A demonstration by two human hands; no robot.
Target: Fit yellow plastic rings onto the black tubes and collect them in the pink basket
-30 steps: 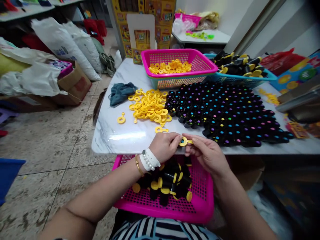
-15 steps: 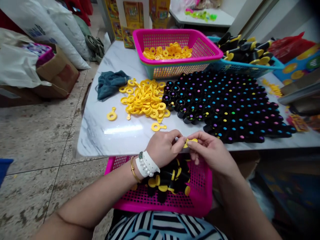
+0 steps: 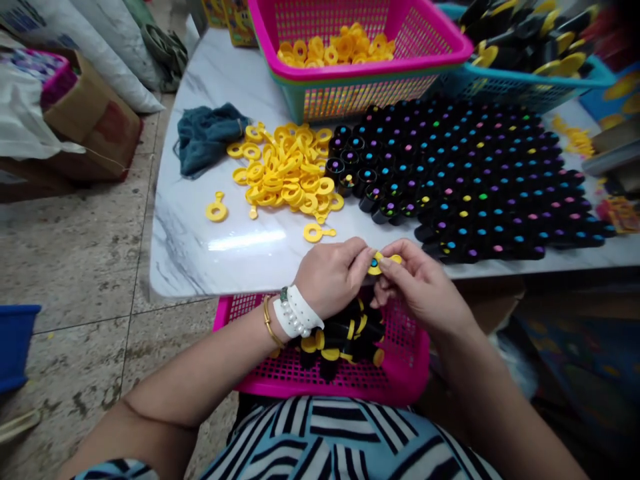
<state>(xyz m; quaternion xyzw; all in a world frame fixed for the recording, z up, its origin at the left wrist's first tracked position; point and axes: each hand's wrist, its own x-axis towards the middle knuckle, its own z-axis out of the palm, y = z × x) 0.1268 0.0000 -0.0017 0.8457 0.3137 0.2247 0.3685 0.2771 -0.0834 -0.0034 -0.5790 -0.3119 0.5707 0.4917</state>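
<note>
Both hands meet just over the table's front edge. My left hand is closed at the near side of a yellow ring piece, whose hole shows a blue dot on something dark. My right hand pinches the ring's right part between thumb and finger. Beyond them on the table lie a heap of yellow ring pieces and many upright black cylinders with coloured dots. Below the hands, a pink basket holds black cylinders with yellow parts.
At the back stand a pink basket of yellow pieces and a blue basket of black and yellow items. A teal cloth lies at the table's left; a cardboard box stands on the floor.
The view has tilted down and come closer to the table. The yellow ring between my hands has turned, and its hole with the blue dot now shows.
</note>
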